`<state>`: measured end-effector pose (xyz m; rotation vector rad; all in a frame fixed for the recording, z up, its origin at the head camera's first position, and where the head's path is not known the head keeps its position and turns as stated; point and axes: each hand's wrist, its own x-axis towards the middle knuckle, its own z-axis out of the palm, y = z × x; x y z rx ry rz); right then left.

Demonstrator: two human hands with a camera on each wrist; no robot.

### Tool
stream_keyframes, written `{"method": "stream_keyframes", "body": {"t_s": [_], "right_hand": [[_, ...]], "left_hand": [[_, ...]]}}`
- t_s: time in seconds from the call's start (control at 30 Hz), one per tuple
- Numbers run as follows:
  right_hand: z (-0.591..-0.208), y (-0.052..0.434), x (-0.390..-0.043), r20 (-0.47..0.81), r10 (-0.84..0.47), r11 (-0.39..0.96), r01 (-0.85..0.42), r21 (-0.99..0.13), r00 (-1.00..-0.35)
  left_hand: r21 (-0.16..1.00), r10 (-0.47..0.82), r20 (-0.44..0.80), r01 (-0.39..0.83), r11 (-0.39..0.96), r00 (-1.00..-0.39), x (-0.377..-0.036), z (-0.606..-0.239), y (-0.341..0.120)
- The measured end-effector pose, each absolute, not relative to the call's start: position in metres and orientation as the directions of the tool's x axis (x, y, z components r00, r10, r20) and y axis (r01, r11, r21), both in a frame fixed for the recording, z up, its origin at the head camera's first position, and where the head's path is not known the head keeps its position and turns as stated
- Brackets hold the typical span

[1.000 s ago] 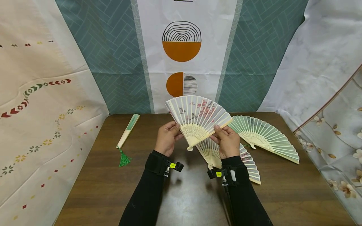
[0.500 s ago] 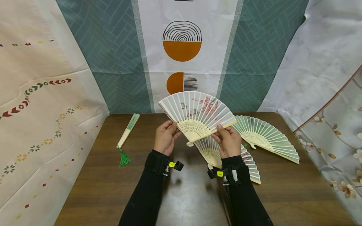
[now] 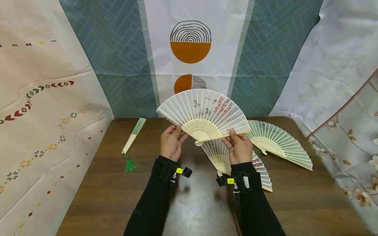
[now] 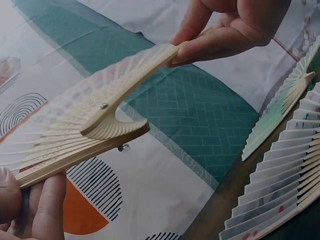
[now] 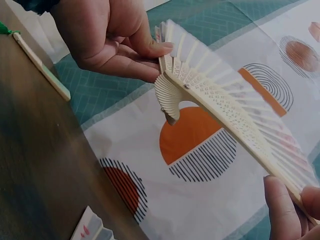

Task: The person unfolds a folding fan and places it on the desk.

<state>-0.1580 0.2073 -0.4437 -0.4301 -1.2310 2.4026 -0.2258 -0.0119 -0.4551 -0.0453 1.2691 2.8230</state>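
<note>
White floral folding fan [image 3: 203,116], red blossom on its leaf, is held up between both hands above the far middle of the table. Left hand [image 3: 172,143] pinches its left edge, thumb on top, at a bundle of stacked ribs [image 4: 75,157]; right hand [image 3: 240,148] pinches the right guard stick [image 4: 145,76] between thumb and fingers. Leaf broadly spread, pivot toward the person.

Step looks like spreading the fan. Best done, in this observer's judgement, with a light pinch on sticks rather than leaf, both hands swinging round the rivet [image 4: 104,106] in an arc; a straight outward pull could strain leaf or pivot. The stacked ribs suggest some folds remain on the left; easing those out gradually seems wiser than forcing.

Surface: dark brown wooden table [image 3: 109,196], sheen at the near middle. At left, a folded green fan [image 3: 134,136] with green tassel [image 3: 130,165] toward the near side. Right of centre, a second white fan [image 3: 218,155] lies spread, partly hidden by the right arm. Farther right, a spread green fan [image 3: 279,142].

Room: teal herringbone cloth [image 3: 124,49] behind, with a white central panel [image 3: 160,19] bearing orange-and-black circles; cream patterned cloth [image 3: 44,108] left, white marbled cloth [image 3: 319,65] right.
</note>
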Motion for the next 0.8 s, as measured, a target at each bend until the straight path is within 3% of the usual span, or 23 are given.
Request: {"method": "stream_keyframes", "body": {"t_s": [0.47, 0.8], "right_hand": [[-0.445, 0.2034, -0.1596, -0.1, 0.521, -0.577, -0.264, -0.773, -0.848], [-0.4441, 0.2013, -0.1611, -0.169, 0.525, -0.64, -0.257, -0.724, -0.834]], "left_hand": [[0.744, -0.039, -0.076, -0.031, -0.668, -0.996, -0.2237, -0.4538, -0.0102], [0.67, -0.093, -0.068, 0.023, -0.742, -0.993, -0.224, -0.4529, -0.0043]]}}
